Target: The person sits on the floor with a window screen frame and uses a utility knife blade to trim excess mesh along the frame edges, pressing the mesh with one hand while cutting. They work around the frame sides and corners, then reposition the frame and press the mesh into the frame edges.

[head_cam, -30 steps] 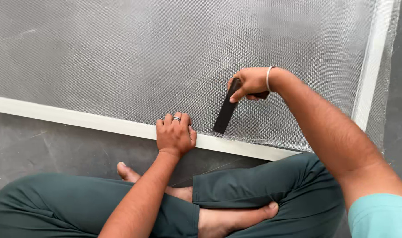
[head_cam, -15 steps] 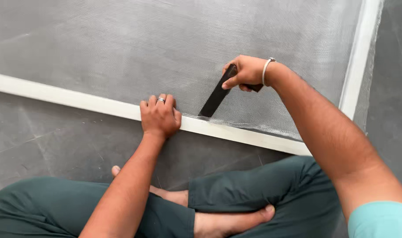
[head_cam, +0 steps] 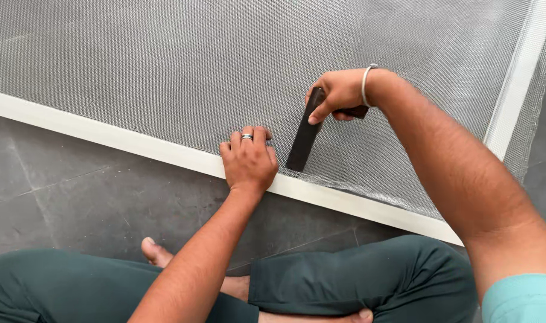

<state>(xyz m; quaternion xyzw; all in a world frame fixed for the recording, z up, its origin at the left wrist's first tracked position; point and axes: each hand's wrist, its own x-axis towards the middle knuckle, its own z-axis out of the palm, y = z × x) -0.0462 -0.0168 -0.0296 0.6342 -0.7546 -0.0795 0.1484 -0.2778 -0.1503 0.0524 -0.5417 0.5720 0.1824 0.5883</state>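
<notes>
Grey mesh screening is stretched over a white frame laid on a dark tiled floor, and it is pinned at the near rail by the left hand, whose fingers are pressed flat with nothing grasped. A flat dark tool is clasped at its upper end by the right hand, its lower tip set against the mesh just beside the rail, close to the left fingers. If the tool is pushed too steeply, the mesh could be torn or pulled out of line; if the pinning hand is eased, a slack wrinkle could form. The left fingertips could be struck should the tip skid sideways.
</notes>
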